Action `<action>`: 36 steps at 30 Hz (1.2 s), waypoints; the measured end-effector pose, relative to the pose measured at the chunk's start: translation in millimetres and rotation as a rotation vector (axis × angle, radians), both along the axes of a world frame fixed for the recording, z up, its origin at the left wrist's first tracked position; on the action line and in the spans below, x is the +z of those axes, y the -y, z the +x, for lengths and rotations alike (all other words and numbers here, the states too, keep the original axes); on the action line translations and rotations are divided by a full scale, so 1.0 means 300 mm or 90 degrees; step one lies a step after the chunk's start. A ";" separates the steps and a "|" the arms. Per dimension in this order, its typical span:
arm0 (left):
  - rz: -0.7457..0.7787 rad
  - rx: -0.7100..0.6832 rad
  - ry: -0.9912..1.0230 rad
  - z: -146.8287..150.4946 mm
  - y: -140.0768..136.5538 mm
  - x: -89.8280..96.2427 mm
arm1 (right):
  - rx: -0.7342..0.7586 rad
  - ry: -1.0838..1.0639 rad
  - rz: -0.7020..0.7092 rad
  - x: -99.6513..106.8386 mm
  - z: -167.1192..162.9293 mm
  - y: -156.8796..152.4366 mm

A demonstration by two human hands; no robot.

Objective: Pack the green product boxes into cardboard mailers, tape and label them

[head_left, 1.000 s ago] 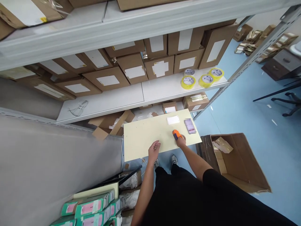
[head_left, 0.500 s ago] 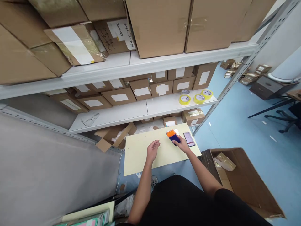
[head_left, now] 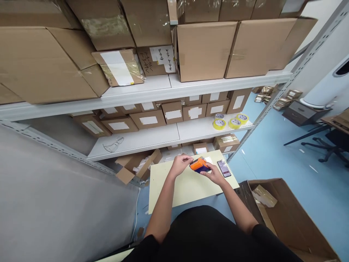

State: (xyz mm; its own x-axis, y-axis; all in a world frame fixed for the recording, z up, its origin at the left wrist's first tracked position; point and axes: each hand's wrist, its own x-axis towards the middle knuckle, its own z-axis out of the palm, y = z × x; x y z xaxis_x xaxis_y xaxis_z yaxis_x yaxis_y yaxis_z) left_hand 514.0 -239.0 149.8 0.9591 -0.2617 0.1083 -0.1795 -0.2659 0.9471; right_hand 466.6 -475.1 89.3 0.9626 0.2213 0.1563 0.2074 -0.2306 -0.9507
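Nearest my camera, my right hand [head_left: 214, 174] grips an orange-and-dark handheld device [head_left: 199, 165] from below, raised just above the pale yellow table [head_left: 174, 185], while my left hand [head_left: 180, 163] closes its fingers on the device's left end. Just right of it a phone [head_left: 224, 169] lies flat on the table, with an open cardboard box [head_left: 294, 218] on the blue floor beside. Beyond, yellow tape rolls [head_left: 230, 122] sit on the grey shelf [head_left: 152, 136] before labelled cartons [head_left: 174, 113].

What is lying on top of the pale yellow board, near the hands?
On the board lies a phone, with a white card partly hidden behind the orange device held in both hands. Anything under the hands is covered.
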 end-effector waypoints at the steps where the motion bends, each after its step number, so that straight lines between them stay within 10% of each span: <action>1: 0.009 0.004 0.026 0.006 -0.012 0.007 | -0.003 -0.002 -0.003 0.010 -0.006 -0.014; 23: 0.273 0.068 0.371 0.011 -0.176 0.119 | -0.168 -0.047 0.049 -0.042 0.030 -0.261; 27: 0.178 0.224 0.294 -0.006 -0.166 0.085 | -0.207 0.000 -0.020 -0.050 0.114 -0.206; 36: 0.155 0.231 0.214 0.052 -0.102 0.059 | -0.214 0.156 -0.149 -0.016 0.477 0.029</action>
